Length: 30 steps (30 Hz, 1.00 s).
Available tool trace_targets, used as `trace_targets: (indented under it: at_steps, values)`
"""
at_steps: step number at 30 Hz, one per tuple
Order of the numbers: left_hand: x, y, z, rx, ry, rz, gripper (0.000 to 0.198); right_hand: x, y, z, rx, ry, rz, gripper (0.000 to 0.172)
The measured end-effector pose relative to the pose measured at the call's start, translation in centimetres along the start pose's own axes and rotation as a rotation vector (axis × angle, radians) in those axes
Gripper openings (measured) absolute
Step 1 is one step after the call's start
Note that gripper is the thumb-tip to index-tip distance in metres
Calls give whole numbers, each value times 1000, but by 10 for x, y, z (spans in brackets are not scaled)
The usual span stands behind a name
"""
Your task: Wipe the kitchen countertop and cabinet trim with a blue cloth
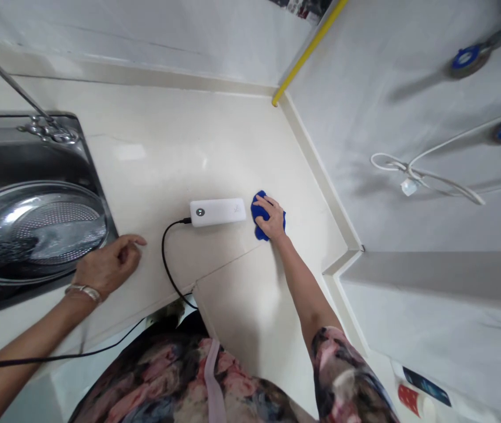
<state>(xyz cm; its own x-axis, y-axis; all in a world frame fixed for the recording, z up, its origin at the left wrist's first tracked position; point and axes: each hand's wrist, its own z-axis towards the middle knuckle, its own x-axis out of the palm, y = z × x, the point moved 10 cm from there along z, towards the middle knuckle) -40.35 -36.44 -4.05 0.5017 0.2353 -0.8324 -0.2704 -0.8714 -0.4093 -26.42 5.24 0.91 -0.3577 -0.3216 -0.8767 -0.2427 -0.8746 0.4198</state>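
Observation:
My right hand (271, 218) presses a blue cloth (258, 211) flat onto the cream countertop (166, 158), its fingers wrapped over the cloth. Just left of the cloth lies a white power bank (217, 211) with a black cable (169, 258) running off the counter's front edge. My left hand (108, 264), a bracelet at its wrist, rests on the counter beside the sink (80, 155), fingers loosely curled with the forefinger stretched out, holding nothing.
A steel colander (34, 229) sits in the sink under a tap (50, 130). A yellow pipe (307, 50) rises in the wall corner. On the right wall hang a white cord (413, 170) and two blue-ringed hooks (466, 59).

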Motion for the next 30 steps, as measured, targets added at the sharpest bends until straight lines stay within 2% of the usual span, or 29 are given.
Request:
trace_targets:
  at_steps: [5,9,12,17,20,22,25,30]
  values:
    - [2,3,1,-7,25,-6,46,10,-7,49,102,-94,-84,51]
    - [-2,-3,0,16,16,-4,45,14,-4,53,144,-102,-124,52]
    - [-4,-5,-1,17,11,7,44,14,8,31,67,-68,-113,54]
    - [-6,-8,-1,30,16,26,43,3,23,-37,-75,23,-59,57]
    - [-6,-11,-2,44,19,17,43,-7,21,-66,-128,91,5,61]
    - [-5,-12,-3,59,24,16,44,-11,12,-72,-130,134,48,68]
    - [-3,-11,-3,75,16,16,45,-17,-14,-58,-52,107,62,68]
    - [0,-7,-2,52,30,-5,48,-16,-55,0,97,36,19,51]
